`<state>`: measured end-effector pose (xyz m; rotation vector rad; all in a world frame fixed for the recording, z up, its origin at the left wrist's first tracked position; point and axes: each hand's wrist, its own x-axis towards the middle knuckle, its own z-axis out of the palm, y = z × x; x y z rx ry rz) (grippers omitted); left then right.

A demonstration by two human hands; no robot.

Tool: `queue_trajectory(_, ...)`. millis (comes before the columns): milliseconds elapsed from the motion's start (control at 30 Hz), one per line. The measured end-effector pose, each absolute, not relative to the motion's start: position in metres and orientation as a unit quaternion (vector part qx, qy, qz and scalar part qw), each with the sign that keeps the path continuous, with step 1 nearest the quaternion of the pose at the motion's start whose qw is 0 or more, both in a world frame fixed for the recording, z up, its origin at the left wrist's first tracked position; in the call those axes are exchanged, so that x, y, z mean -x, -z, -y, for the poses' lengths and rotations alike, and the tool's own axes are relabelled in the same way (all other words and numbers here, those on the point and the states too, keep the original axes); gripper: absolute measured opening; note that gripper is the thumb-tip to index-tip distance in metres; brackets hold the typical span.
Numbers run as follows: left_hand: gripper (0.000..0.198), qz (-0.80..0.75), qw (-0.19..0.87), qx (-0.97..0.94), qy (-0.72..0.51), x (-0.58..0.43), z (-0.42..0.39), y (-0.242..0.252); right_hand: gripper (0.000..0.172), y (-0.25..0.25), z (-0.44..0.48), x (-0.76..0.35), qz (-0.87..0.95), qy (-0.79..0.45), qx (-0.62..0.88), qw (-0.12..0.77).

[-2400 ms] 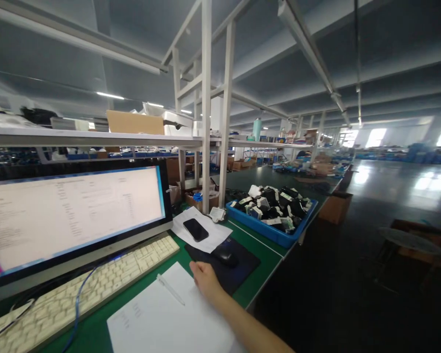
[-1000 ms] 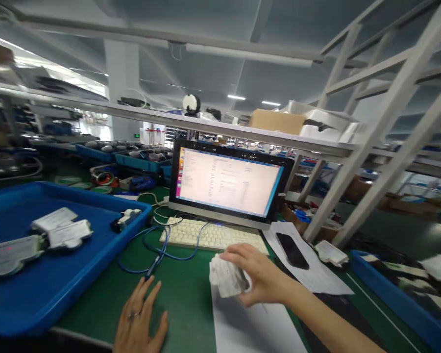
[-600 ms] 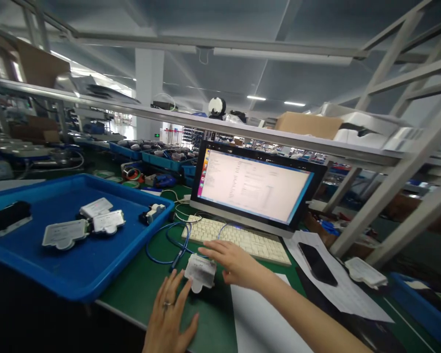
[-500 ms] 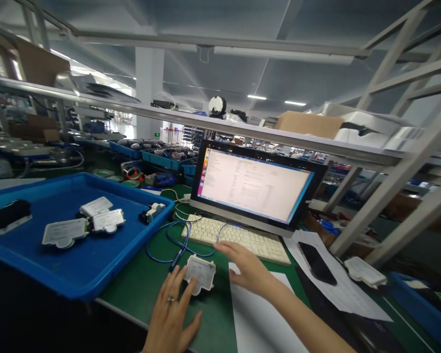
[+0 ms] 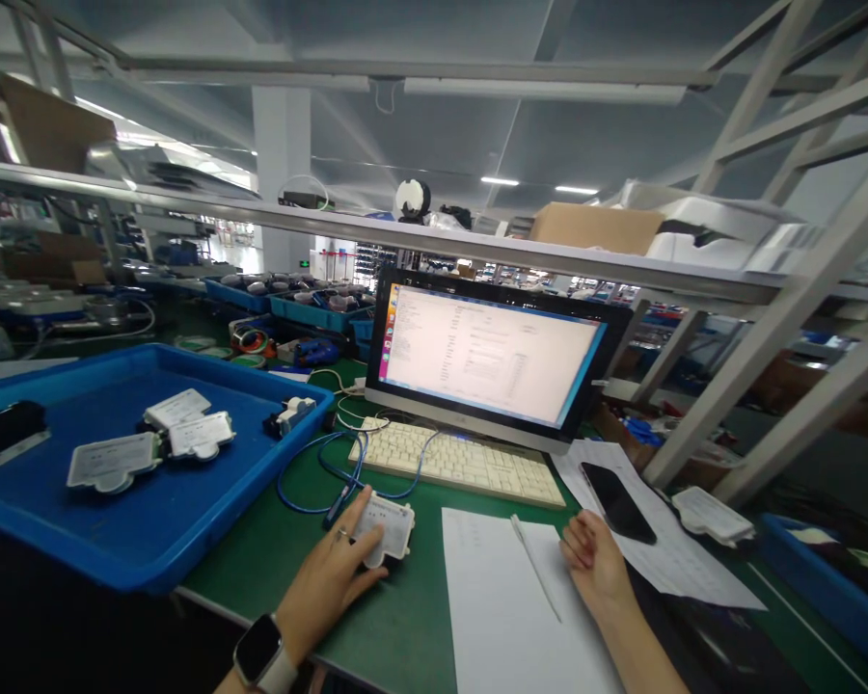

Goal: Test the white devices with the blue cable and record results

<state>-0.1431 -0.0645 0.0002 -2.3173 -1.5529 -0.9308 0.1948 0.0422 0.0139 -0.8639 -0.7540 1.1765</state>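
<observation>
My left hand (image 5: 337, 573), with a watch at its wrist, rests on a white flat electronic module (image 5: 389, 530) on the green bench. Its fingers lie over the module's left side and the thumb sits at its lower edge. Beside the fingertips is the dark plug (image 5: 339, 506) of a blue cable (image 5: 289, 467); whether it joins the module is hidden. My right hand (image 5: 591, 559) is loosely curled at the right edge of a white paper sheet (image 5: 488, 602), with nothing visible in it. A thin white pen (image 5: 536, 569) lies on that sheet.
A blue tray (image 5: 151, 569) at left holds several modules (image 5: 116, 461). Ahead stand a keyboard (image 5: 455, 463) and a monitor (image 5: 484, 357) under a shelf (image 5: 441, 241). A phone (image 5: 617, 501), another module (image 5: 713, 514), slanted metal posts and a blue bin (image 5: 788, 549) are at right.
My right hand has drawn back rightward from near the keyboard and its fingers have curled. The pen on the paper is now visible. My left hand has moved up and closer over the module.
</observation>
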Motion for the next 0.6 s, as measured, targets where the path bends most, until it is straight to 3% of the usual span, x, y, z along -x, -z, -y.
queue_trajectory(300, 0.039, 0.561, 0.107, 0.753, 0.327, 0.133, 0.055, 0.000, 0.052, 0.000, -0.044, -0.206, 0.222, -0.543, 0.393, 0.708)
queue_trajectory(600, 0.038, 0.561, 0.100, 0.751, 0.334, 0.136, 0.054, 0.006, 0.051, 0.001, -0.044, -0.212, 0.126, -0.594, 0.359, 0.709)
